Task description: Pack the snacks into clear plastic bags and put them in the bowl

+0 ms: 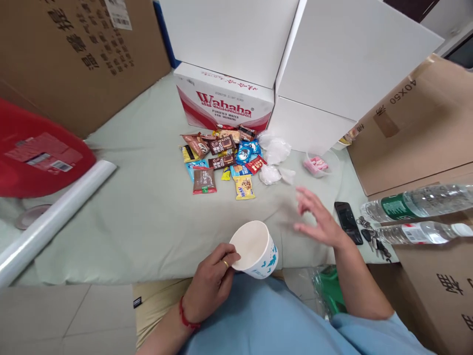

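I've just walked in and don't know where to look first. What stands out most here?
Probably the heap of bright snack packets on the table, just in front of the red-and-white Wahaha box. Next comes the white paper tub with blue-green print, held by the left hand at the near edge, while the right hand hovers open nearby. A big red object also glares at the far left.

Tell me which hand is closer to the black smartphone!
Right. The right hand is open, just to the left of the black smartphone. The left hand is much farther left, holding the white paper cup by its rim.
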`<action>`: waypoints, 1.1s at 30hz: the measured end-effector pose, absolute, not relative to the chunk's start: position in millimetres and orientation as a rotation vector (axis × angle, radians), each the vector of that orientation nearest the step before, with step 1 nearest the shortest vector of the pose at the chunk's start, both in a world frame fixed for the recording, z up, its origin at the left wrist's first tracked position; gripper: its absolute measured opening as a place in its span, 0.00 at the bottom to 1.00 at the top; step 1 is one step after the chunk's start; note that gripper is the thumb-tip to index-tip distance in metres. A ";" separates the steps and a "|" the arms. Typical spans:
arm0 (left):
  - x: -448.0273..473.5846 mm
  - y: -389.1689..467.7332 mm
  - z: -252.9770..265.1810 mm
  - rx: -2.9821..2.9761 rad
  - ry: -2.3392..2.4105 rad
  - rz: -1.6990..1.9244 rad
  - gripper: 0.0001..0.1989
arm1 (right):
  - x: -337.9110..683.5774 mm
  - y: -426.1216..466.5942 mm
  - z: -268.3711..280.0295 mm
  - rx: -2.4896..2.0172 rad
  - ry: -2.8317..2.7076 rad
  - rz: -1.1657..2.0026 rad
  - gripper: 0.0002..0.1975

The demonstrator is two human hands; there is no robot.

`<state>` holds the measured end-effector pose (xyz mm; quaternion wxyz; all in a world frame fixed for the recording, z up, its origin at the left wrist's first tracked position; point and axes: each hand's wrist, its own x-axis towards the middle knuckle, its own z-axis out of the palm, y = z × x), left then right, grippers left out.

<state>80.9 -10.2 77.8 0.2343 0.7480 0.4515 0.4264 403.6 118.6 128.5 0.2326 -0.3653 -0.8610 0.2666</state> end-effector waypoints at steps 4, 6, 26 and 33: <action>112.1 13.3 81.3 2.032 1.029 1.133 0.16 | 395.9 60.1 147.1 -0.793 -2.614 0.862 0.22; 128.3 24.3 80.6 2.036 0.932 1.121 0.19 | 403.1 49.6 143.1 -0.917 -2.566 0.823 0.16; 219.2 171.7 35.4 2.465 1.417 0.370 0.15 | 572.6 310.0 256.0 -2.257 -1.711 -0.233 0.11; 200.9 133.7 34.2 2.365 1.466 0.512 0.18 | 562.5 363.5 249.4 -1.924 -1.581 -0.089 0.27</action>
